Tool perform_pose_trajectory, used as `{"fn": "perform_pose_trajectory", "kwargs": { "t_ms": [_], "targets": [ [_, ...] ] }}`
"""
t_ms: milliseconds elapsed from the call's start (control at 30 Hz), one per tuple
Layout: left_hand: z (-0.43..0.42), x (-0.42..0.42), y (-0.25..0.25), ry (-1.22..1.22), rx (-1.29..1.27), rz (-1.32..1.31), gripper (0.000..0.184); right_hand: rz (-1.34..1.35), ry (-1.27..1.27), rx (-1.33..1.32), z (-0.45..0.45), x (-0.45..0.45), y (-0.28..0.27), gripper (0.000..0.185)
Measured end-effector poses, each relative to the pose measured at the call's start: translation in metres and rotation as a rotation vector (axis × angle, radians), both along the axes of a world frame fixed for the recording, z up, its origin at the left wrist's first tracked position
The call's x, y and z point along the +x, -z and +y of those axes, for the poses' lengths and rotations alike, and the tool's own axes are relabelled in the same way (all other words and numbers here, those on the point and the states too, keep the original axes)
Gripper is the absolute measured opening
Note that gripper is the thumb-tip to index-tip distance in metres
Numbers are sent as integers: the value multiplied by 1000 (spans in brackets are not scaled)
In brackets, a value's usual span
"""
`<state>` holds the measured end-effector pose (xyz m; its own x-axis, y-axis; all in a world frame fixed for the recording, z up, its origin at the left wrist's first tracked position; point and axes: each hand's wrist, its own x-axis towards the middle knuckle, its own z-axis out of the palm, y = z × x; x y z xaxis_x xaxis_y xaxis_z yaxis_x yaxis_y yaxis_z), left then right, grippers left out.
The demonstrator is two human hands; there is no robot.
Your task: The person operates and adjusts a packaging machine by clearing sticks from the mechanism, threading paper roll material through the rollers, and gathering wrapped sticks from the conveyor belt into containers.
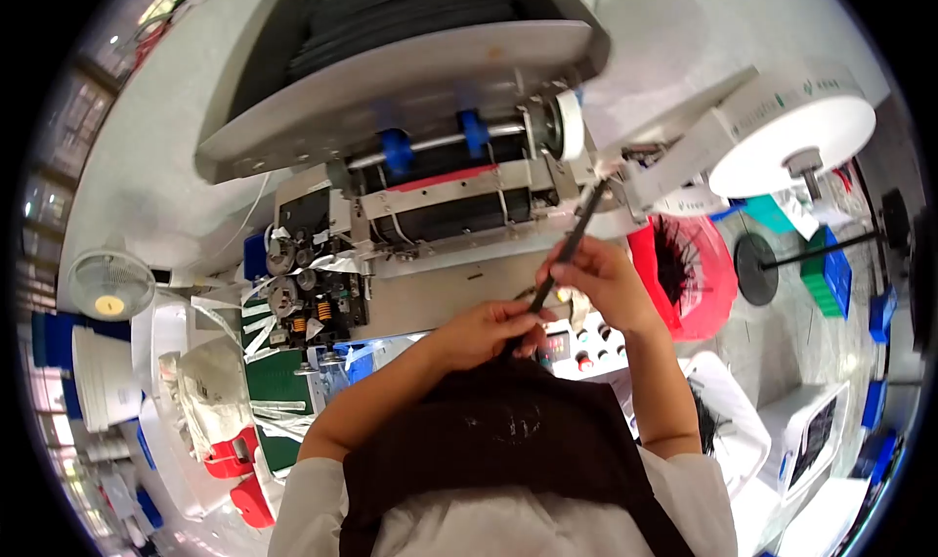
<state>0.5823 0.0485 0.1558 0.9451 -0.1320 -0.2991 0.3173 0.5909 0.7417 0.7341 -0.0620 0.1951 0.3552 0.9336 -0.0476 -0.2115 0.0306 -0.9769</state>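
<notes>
A thin dark strip (567, 254) runs slantwise between my hands, its far end up by the right side of the machine (449, 191). My left hand (493, 332) is closed round its lower part, close to my dark apron (489, 440). Higher up, my right hand (591, 278) pinches the same strip between thumb and fingers. Both hands are over the front edge of the machine's flat metal plate (440, 298). What the lower end of the strip does near the apron is hidden.
A hopper (410, 64) full of dark strips tops the machine. At the right are a large white reel (791, 147), a red bag (718, 283) of dark pieces and a green-blue bin (827, 274). Rollers and springs (313, 308) stand left, beside a fan (110, 283).
</notes>
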Motion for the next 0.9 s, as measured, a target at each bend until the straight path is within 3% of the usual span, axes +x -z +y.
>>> {"fn": "perform_pose_trajectory", "kwargs": {
  "t_ms": [67, 233, 300, 367, 433, 467, 500, 533, 600, 633, 667, 733, 833, 900],
  "targets": [
    [3, -23, -1, 48, 184, -49, 28, 76, 5, -56, 0, -4, -6, 12],
    [12, -74, -17, -23, 162, -28, 27, -70, 162, 81, 12, -7, -91, 12],
    [13, -83, -34, -124, 202, -112, 24, -404, 308, 270, 16, -1, -136, 13],
    [23, -84, -43, -230, 225, -135, 23, -940, 545, 376, 16, 15, -171, 15],
    [33, -89, -40, -362, 263, -92, 19, -1212, -239, 706, 43, 23, -281, 44],
    [41, -97, -28, -381, 272, -100, 19, -1326, -243, 664, 58, 13, -290, 45],
    [46, -105, -11, -492, 473, -38, 18, -1441, -249, 626, 73, 3, -299, 46],
    [52, -112, 1, -598, 672, 26, 17, -1389, 170, 560, 90, -17, -273, 22],
    [66, -136, 16, -642, 807, 55, 16, -1548, 172, 354, 133, -15, -252, 15],
    [72, -149, 25, -657, 813, 117, 16, -1708, 79, 23, 148, -18, -245, 12],
    [78, -160, 37, -670, 818, 178, 16, -1562, 14, 94, 160, -13, -225, 13],
    [87, -180, 77, -683, 745, 199, 16, -1642, -36, 90, 173, -11, -213, 12],
    [102, -192, 106, -814, 555, 226, 19, -1334, 21, -175, 179, -23, -214, 10],
    [112, -193, 134, -864, 425, 297, 20, -1340, -150, -253, 179, -24, -224, 14]
  ]
}}
